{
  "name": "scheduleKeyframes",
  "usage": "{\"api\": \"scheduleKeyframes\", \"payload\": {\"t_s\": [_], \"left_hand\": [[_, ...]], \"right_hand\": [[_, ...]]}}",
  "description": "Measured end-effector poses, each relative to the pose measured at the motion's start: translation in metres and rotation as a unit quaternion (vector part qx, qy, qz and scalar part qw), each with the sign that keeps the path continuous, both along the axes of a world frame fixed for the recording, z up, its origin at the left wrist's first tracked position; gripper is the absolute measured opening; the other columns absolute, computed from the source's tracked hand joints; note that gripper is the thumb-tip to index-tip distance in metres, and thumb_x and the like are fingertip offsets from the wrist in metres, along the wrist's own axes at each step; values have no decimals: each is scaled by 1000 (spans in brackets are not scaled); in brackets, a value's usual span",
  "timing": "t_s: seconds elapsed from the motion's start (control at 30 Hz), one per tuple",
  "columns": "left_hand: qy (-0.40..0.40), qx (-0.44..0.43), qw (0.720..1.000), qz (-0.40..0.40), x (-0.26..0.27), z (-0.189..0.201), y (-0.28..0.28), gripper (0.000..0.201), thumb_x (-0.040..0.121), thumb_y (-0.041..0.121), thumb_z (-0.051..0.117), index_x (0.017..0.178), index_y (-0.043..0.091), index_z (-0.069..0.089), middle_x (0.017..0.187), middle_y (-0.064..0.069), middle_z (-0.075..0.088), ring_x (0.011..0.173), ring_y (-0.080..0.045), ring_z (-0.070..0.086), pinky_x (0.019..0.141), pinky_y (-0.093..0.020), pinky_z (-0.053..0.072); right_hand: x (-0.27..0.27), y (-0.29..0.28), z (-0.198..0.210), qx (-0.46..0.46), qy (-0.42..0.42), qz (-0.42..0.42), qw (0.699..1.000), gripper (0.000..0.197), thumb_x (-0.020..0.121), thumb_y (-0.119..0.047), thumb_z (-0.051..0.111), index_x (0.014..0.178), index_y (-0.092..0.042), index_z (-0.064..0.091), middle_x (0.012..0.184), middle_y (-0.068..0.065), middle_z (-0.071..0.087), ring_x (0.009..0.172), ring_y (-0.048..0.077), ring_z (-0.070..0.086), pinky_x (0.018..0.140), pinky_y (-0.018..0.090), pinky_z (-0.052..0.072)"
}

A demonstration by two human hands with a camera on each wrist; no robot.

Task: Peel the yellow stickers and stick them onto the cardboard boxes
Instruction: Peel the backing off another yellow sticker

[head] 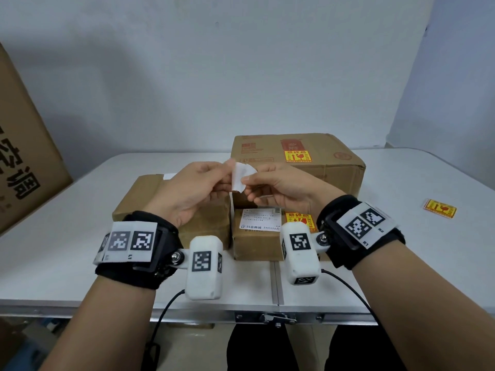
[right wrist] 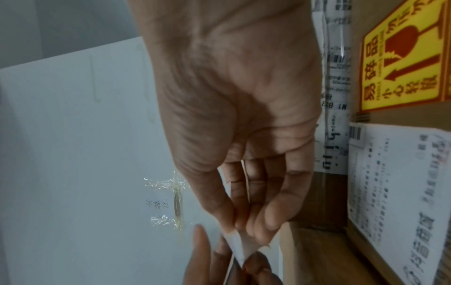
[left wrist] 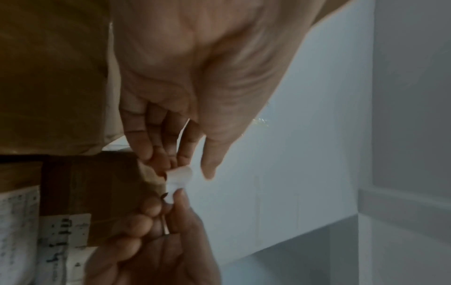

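Note:
Over the boxes, both hands hold one small sticker point(head: 242, 175) between them; only its white side shows, curled at the top. My left hand point(head: 229, 174) pinches its left edge and my right hand point(head: 247, 181) pinches its right edge. The left wrist view shows the left hand point(left wrist: 192, 169) on the white paper point(left wrist: 179, 176). In the right wrist view the right hand point(right wrist: 244, 233) pinches the white strip point(right wrist: 238, 245). The large rear box point(head: 337, 167) carries a yellow sticker point(head: 298, 156). The small front box point(head: 254, 246) carries another point(head: 298, 218). The left box point(head: 134, 202) shows no yellow sticker.
A small stack of yellow stickers point(head: 440, 208) lies on the white folding table point(head: 401, 250) at the right. A big printed carton point(head: 24, 145) leans at the far left. Cables hang from the wrist cameras over the table's front edge.

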State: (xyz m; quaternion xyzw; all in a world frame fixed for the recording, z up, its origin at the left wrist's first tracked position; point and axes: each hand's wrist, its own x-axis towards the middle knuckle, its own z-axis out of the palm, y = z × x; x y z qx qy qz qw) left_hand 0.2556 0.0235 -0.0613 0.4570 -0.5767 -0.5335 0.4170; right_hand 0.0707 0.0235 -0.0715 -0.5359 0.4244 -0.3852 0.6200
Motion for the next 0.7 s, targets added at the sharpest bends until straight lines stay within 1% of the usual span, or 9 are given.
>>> {"api": "scheduleKeyframes", "payload": {"t_s": [0.1,0.17,0.23,0.3,0.4,0.5,0.57,0.63,0.7], "left_hand": [[-29,-32,999,25,-4,-2,-1,6,86,20,71,82,15,71,70,2,67,70,-12,58,80,-31,52],[-29,-39,998,34,-7,-3,-2,6,84,18,72,80,15,70,66,5,67,65,-10,58,77,-29,52],[-25,-39,998,38,-8,-4,-2,7,85,18,72,78,17,70,61,8,65,62,-7,58,73,-25,52],[-3,-29,999,38,-7,-5,-2,6,86,16,70,80,16,70,63,6,65,62,-7,57,72,-24,53],[36,0,999,22,-3,-3,-3,4,86,12,69,82,13,70,69,2,67,63,-6,60,73,-23,54],[59,20,998,5,2,-2,-6,6,85,9,69,81,13,69,66,4,69,64,-5,62,68,-20,57],[69,31,997,4,6,-3,-8,5,84,7,69,82,11,69,66,2,67,65,-7,60,65,-19,57],[73,41,996,5,9,-3,-9,3,83,6,69,86,9,70,73,-2,65,69,-9,58,65,-19,58],[79,48,996,5,11,-5,-11,5,83,6,69,87,7,70,78,-5,64,71,-10,58,65,-19,57]], "right_hand": [[0,2,3,1,-14,0,1000,16,89,-21,67,96,-6,68,83,11,68,71,15,65,60,19,57],[1,2,5,-13,-16,-9,1000,21,89,-26,66,100,-8,69,89,11,68,73,14,65,62,19,57],[2,1,6,-25,-16,-17,999,17,90,-20,65,100,-6,68,87,10,68,71,12,65,64,18,57],[3,0,6,-26,-16,-22,999,16,90,-15,65,101,-4,67,84,9,68,68,10,65,63,17,56],[2,-1,6,-17,-17,-19,1000,13,89,-13,66,98,-5,68,80,8,69,65,10,65,60,17,56],[1,-3,5,-12,-13,-10,1000,18,89,-13,66,103,-1,67,76,7,69,63,10,64,57,17,55],[0,-3,5,-9,-9,-5,1000,13,89,-11,65,100,-3,68,74,6,69,63,10,64,57,16,54],[1,-3,5,-8,2,-1,1000,5,90,-11,66,89,-8,69,72,5,68,61,10,63,56,16,54],[1,-3,5,-12,20,-1,1000,9,89,-12,67,81,-10,68,71,4,67,59,9,61,56,15,53]]}}
